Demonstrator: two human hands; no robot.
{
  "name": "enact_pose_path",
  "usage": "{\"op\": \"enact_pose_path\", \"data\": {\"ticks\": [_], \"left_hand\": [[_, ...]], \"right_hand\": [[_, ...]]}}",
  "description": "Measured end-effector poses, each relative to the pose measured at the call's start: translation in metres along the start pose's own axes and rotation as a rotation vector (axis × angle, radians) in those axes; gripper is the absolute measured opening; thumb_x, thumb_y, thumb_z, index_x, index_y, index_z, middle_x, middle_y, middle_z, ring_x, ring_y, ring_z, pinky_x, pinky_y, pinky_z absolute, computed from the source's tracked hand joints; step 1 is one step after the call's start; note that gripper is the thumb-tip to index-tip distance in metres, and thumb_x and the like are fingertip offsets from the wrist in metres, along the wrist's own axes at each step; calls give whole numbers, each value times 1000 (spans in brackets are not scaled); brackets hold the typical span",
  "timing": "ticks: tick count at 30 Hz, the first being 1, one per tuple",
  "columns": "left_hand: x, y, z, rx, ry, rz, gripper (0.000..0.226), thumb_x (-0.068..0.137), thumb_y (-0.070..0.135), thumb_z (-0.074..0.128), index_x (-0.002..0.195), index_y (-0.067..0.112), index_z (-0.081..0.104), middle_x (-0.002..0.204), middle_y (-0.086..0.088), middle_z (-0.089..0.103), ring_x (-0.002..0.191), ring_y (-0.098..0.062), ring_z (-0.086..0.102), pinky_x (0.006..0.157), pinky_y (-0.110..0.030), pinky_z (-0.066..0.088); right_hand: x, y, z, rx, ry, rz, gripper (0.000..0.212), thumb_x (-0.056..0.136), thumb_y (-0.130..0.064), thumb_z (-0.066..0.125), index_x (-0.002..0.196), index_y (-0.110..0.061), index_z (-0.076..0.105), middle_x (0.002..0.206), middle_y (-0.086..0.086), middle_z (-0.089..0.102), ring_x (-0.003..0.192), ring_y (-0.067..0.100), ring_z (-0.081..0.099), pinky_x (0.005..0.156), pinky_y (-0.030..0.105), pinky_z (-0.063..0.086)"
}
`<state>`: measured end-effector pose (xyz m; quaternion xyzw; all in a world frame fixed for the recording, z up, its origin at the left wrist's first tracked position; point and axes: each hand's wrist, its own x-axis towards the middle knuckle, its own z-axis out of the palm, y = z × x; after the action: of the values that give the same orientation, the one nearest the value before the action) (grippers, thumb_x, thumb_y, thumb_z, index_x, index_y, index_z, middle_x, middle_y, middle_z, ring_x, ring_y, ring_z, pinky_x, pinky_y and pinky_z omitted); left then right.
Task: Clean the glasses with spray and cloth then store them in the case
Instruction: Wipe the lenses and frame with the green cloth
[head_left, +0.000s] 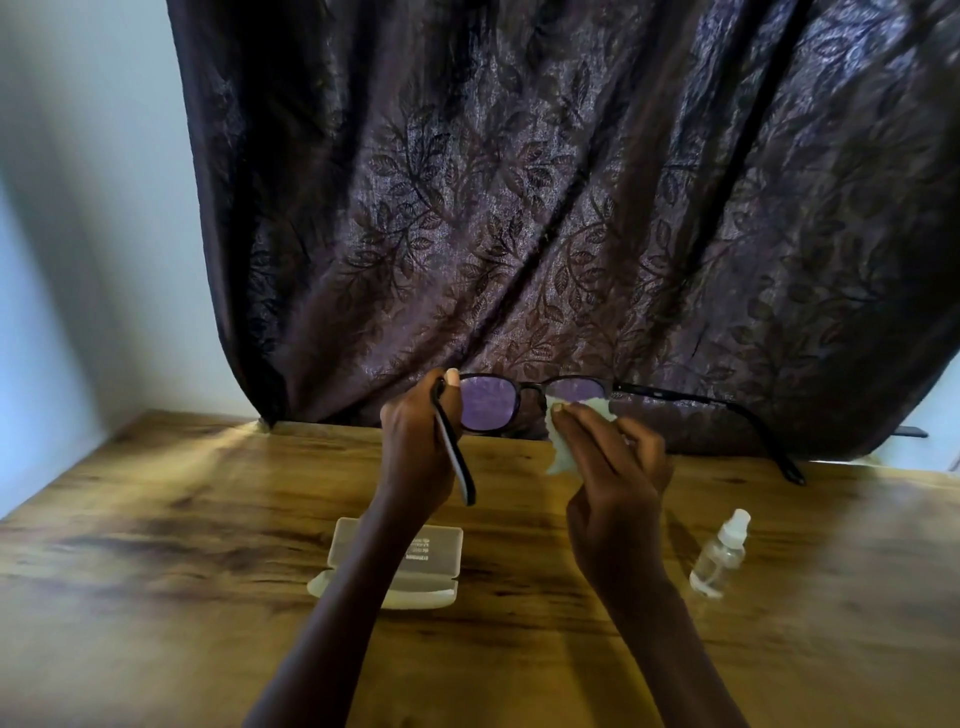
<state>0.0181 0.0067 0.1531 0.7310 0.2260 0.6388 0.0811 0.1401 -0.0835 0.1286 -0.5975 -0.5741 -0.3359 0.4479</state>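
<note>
Dark leaf-patterned curtain (519, 208) hangs behind a wood-grain bench (156, 519), with pale wall to the left.

From the head view, the black-framed glasses (488, 402) are held up in the air over the bench's far edge; their long axis runs left to right across the view, with both temples unfolded. The left hand (421, 447) grips the frame at its left hinge corner, thumb on top, and that temple slants down past the palm toward the person. The right hand (613, 493) pinches a pale cloth (563, 452) against the right lens, which lies straight ahead of its fingertips; the other temple sweeps away to the right, free.

Wiping looks to be the step in hand, and the left lens appears uncovered. A pale glasses case (410, 561) lies on the bench below the left forearm, which partly hides it; it seems open, and it is nearer the left hand. A small clear spray bottle (719, 558) stands just right of the right forearm.
</note>
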Motion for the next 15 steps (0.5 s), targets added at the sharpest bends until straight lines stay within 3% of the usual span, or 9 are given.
{"op": "enact_pose_path", "data": {"ticks": [3,7,11,15], "left_hand": [[-3,0,-1,4,-15,-90,39,92,10,37,55,5,48,45,-6,41,39,-16,38,44,-9,27],[-3,1,7,-106,13,-137,40,92,13,36,54,8,45,43,-3,37,37,-15,33,41,-10,25],[-2,1,7,-77,41,-62,42,89,19,32,52,5,48,40,-9,40,54,-25,45,42,-8,24],[-2,-3,3,-41,54,-13,47,92,19,32,52,3,51,40,-9,40,42,-18,39,43,-9,28]], "right_hand": [[-2,8,-5,-85,24,-7,48,67,-4,36,103,6,66,103,18,69,96,27,37,71,41,42],[8,6,-3,-97,42,88,56,66,-3,32,112,3,62,115,16,65,99,29,35,71,48,43],[6,-2,5,-13,42,78,60,65,3,28,115,2,61,119,15,62,101,26,36,80,33,31],[-7,4,6,31,21,10,54,65,3,33,111,2,62,113,16,64,99,26,39,74,34,30]]}}
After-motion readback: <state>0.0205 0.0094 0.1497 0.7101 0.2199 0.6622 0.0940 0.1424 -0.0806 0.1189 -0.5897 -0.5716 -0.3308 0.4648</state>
